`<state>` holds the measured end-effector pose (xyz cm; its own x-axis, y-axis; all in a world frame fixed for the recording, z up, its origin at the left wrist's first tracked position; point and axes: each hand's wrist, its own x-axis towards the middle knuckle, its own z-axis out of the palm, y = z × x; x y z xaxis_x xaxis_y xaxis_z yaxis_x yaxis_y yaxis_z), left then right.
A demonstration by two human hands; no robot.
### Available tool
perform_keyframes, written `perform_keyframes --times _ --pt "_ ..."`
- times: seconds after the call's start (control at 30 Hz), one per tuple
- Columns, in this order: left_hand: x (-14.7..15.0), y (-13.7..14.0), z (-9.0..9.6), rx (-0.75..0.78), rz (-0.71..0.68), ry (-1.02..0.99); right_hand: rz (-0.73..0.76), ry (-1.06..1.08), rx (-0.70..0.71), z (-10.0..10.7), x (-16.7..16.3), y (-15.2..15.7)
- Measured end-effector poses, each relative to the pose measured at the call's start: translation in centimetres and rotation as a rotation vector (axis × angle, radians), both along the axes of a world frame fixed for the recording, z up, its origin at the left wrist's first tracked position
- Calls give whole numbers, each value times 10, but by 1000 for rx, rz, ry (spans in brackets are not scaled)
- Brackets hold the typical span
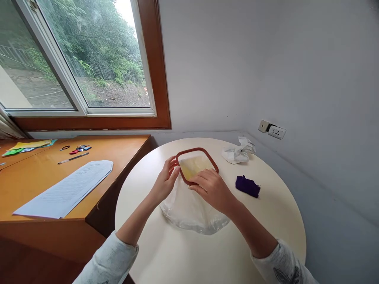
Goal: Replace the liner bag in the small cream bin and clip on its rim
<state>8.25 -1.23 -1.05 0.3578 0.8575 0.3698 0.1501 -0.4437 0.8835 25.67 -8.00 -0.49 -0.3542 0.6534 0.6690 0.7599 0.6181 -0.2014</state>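
A red-brown rounded-square rim is held over the round table, with pale yellow showing inside it. Whether it is a loose frame or the edge of a container I cannot tell. My left hand is closed on its left side, thumb toward me. At the near right side, my right hand has its fingers curled over the edge, reaching partly inside, with the thumb below. Clear plastic sheeting, perhaps a bag, spreads from beneath the rim toward me and lies on the table. My right palm hides part of the rim.
On the round white table lie a folded purple cloth and a knotted white plastic bag. An orange desk at left bears papers, a pen and keys. A wall socket is at right.
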Motion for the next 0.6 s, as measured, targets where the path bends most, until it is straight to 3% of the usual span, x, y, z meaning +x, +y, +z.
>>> perform_keyframes --times 0.17,0.3,0.4,0.5,0.6 --pt "3 5 -4 -35 29 63 13 47 -47 1 1 -4" --pt "3 6 -2 -33 23 131 -99 189 -79 3 15 -5" --pt "3 7 0 -35 21 168 -192 333 -192 -3 32 1" --pt "2 8 1 -17 -2 213 -161 416 -349 -12 45 6" --pt "2 10 1 -3 -21 243 -117 470 -413 -19 50 9"
